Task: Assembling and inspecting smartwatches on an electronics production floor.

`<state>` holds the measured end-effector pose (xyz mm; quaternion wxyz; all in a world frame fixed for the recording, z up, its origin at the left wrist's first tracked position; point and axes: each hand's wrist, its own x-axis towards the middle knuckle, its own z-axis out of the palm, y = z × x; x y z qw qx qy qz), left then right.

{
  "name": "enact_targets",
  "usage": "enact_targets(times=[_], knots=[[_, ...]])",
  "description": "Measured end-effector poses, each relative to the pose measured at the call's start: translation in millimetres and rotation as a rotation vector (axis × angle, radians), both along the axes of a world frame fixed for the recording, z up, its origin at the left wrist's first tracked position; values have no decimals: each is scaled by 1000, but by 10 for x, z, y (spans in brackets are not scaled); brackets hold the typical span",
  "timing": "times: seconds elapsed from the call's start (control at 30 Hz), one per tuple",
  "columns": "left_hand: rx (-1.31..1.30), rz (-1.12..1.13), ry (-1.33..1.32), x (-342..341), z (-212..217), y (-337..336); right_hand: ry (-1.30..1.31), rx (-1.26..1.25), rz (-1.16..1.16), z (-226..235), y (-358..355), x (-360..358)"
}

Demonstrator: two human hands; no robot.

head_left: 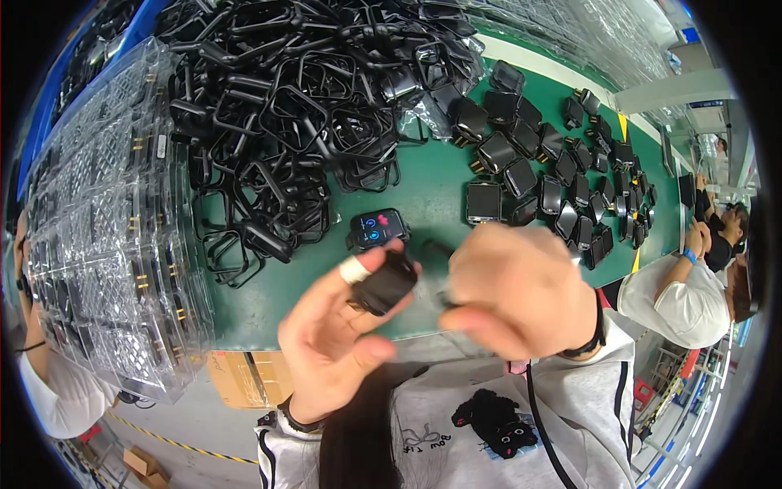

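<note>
Near my chest, at 6 o'clock of the green tabletop [423,187]: both hands meet over its front edge.
Left hand [330,326]: my fingers [366,265] are curled narrow around a black watch body [384,283], forefinger taped white on top, thumb underneath.
Right hand [521,293]: closed into a loose fist just beside the watch body; it is blurred, and I cannot tell what, if anything, my fingertips pinch.
Lit watch [376,229]: lies on the tabletop at 12 o'clock from my left hand, screen glowing, apart from my fingers.
Frame pile [285,106]: black empty frames heaped at 11 o'clock.
Screen modules [562,175]: dark square units spread from 1 to 2 o'clock.
Clear trays [106,220]: stacked at 9 o'clock.
Doing it well, I judge: keep the left grip on the edges, off the glass, hold the body steady, and let the right hand work slowly.
</note>
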<state>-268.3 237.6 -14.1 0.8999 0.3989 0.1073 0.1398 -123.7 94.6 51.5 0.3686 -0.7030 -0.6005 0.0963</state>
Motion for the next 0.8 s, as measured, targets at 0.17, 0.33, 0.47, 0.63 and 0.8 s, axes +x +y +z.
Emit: enact_targets(times=[0.17,0.33,0.47,0.63,0.8], knots=[[80,-173,4,-29,-26,-29,-94,-11,40,-59,45,-132],[198,-245,21,-59,-49,-59,-46,-62,149,-164,-45,-204],[463,-171,21,-96,-99,-109,-162,-91,57,-219,-9,-266],[383,-152,130,-151,-122,-93,-358,-31,-99,-318,78,-323],[134,-54,73,-145,-147,-128,-284,-68,-61,-281,132,-299]])
